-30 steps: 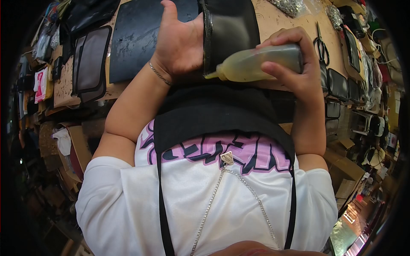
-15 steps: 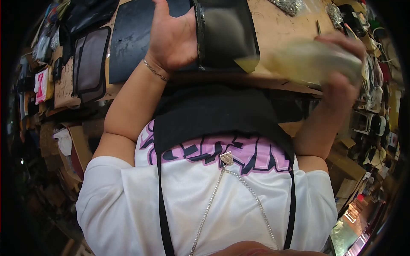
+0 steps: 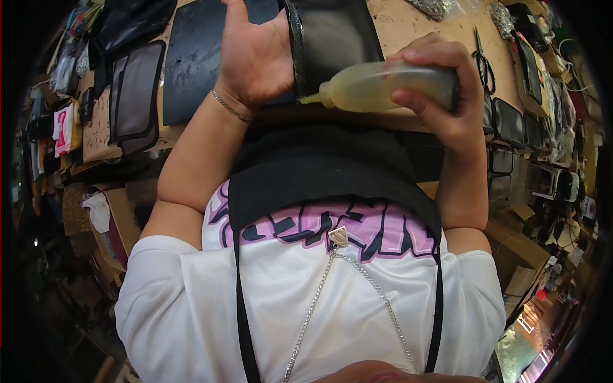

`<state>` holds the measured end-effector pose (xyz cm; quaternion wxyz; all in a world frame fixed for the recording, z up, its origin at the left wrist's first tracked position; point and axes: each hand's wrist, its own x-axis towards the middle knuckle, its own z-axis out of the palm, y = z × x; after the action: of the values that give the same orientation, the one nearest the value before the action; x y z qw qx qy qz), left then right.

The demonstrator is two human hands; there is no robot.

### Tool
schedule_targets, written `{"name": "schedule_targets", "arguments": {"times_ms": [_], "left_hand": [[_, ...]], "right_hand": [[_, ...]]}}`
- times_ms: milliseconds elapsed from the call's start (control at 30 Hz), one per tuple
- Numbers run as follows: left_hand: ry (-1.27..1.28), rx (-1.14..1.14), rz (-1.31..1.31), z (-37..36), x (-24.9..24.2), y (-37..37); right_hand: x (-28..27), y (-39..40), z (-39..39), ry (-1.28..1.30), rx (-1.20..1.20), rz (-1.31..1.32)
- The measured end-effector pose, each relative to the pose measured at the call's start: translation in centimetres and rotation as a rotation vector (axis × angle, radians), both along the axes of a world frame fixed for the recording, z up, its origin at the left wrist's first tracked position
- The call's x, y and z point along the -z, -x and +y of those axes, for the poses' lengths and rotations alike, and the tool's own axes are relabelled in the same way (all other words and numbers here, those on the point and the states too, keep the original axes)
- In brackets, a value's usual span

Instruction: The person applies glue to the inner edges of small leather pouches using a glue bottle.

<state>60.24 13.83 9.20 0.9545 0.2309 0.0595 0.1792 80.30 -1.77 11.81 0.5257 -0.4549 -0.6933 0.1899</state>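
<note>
A squeeze bottle (image 3: 367, 87) with yellowish contents lies nearly level in my right hand (image 3: 444, 80), whose fingers wrap round it. Its narrow yellow nozzle points left, at the lower left corner of a black leather piece (image 3: 338, 48). My left hand (image 3: 255, 57) is palm up at that piece's left edge, thumb stretched out; its other fingers are hidden under the piece, so what they grip cannot be seen. Beneath my left hand lies a larger dark sheet (image 3: 191, 64) on the table.
Dark grey panels with black edging (image 3: 135, 92) lie on the table (image 3: 421, 29) at the left. Black-handled scissors (image 3: 485, 70) and small black pieces (image 3: 507, 121) are at the right. Plastic-wrapped items (image 3: 434, 7) sit at the top edge.
My right hand has moved left with the bottle, bringing the nozzle to the leather piece's lower left corner. The black piece has shifted slightly left. The scissors now show more fully.
</note>
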Motion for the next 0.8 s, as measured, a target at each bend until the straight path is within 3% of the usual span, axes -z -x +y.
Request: {"name": "schedule_targets", "arguments": {"times_ms": [267,467,567,633,667,800], "left_hand": [[0.002,0.018,-0.004,0.0,0.1,-0.1],[0.012,0.023,-0.001,0.3,0.1,0.1],[-0.003,0.019,0.012,0.2,0.0,0.4],[-0.016,0.037,0.0,0.5,0.0,0.6],[-0.011,0.036,0.027,0.5,0.2,0.8],[0.007,0.027,0.111,0.5,0.3,1.5]], "right_hand": [[0.2,0.8,0.1,-0.036,0.003,0.024],[-0.3,-0.6,-0.6,0.102,-0.056,-0.094],[-1.6,-3.2,-1.6,0.068,-0.107,0.372],[-2.0,-5.8,-2.1,-0.008,-0.1,0.502],[-2.1,-6.4,-2.7,-0.008,0.033,0.538],[-2.0,-8.6,-3.2,0.195,0.586,-0.105]]}}
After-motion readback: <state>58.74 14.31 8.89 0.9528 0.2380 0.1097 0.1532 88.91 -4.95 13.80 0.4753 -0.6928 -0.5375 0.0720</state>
